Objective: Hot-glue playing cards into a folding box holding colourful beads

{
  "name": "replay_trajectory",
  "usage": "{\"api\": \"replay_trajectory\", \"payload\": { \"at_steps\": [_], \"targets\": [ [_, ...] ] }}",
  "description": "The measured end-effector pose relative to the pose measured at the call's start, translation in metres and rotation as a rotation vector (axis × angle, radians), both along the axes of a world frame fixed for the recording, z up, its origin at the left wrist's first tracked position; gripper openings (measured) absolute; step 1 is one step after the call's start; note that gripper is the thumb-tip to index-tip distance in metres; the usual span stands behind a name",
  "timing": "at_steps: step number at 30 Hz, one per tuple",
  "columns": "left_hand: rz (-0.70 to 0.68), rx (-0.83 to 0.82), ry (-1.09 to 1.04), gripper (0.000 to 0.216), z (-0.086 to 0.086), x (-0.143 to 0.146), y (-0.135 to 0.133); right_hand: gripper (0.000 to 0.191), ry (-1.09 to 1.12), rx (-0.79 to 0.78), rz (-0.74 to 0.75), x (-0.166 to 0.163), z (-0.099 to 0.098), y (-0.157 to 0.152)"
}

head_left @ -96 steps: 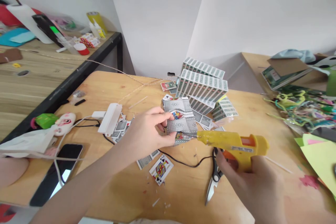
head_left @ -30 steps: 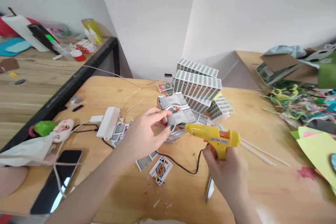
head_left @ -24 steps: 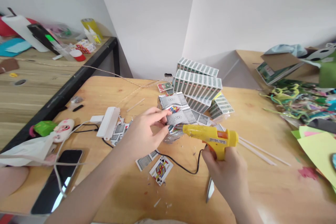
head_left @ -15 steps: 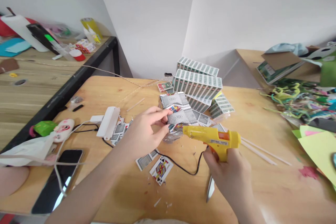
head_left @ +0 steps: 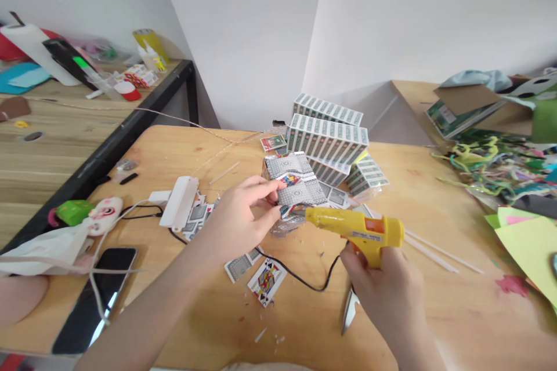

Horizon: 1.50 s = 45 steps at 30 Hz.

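Note:
My left hand (head_left: pixel 237 221) pinches the near edge of a small box-like piece made of playing cards (head_left: pixel 296 182) at the middle of the wooden table (head_left: pixel 183 151). My right hand (head_left: pixel 383 295) grips the handle of a yellow hot glue gun (head_left: pixel 359 231). The gun's nozzle points left and sits at the lower right edge of the card piece, close to my left fingertips. The gun's black cord (head_left: pixel 300 275) runs across the table below it.
Stacked card boxes (head_left: pixel 328 136) stand behind the card piece. Loose cards (head_left: pixel 266 281), scissors (head_left: pixel 350 310), glue sticks (head_left: pixel 435 249), a white power strip (head_left: pixel 178 203) and a phone (head_left: pixel 93 295) lie around. Coloured paper and pipe cleaners (head_left: pixel 500 168) crowd the right side.
The glue gun and my right hand have drawn slightly right and toward me over the last second. My left hand keeps the same hold on the card piece.

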<state>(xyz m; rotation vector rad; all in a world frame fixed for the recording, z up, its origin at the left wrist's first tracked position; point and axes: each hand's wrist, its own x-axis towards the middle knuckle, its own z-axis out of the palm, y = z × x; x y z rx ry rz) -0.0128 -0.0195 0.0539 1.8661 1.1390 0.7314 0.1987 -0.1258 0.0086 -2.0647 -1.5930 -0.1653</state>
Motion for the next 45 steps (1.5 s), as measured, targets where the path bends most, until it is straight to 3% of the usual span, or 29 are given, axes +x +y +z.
{"api": "replay_trajectory", "payload": {
  "at_steps": [5,11,32,40,43,45],
  "targets": [
    [0.006,0.006,-0.01,0.034,-0.001,0.0,0.0,0.014,-0.114,0.075,-0.03,0.001,0.0,0.0],
    [0.009,-0.012,-0.024,0.032,-0.002,0.001,0.0,0.013,-0.132,0.135,0.083,-0.004,-0.002,0.002],
    [0.02,0.021,-0.017,0.034,-0.006,0.0,0.0,0.017,-0.202,0.128,0.04,-0.008,0.01,-0.002],
    [0.018,0.041,-0.011,0.033,-0.006,0.001,0.0,0.015,-0.21,0.131,-0.086,0.006,0.007,-0.013],
    [0.019,0.049,-0.001,0.033,-0.007,0.0,0.0,0.017,-0.151,0.079,-0.239,0.016,0.006,-0.016],
    [0.024,0.066,0.0,0.032,-0.008,-0.001,-0.001,0.024,0.008,0.003,-0.391,0.024,0.003,-0.016]
  ]
}}
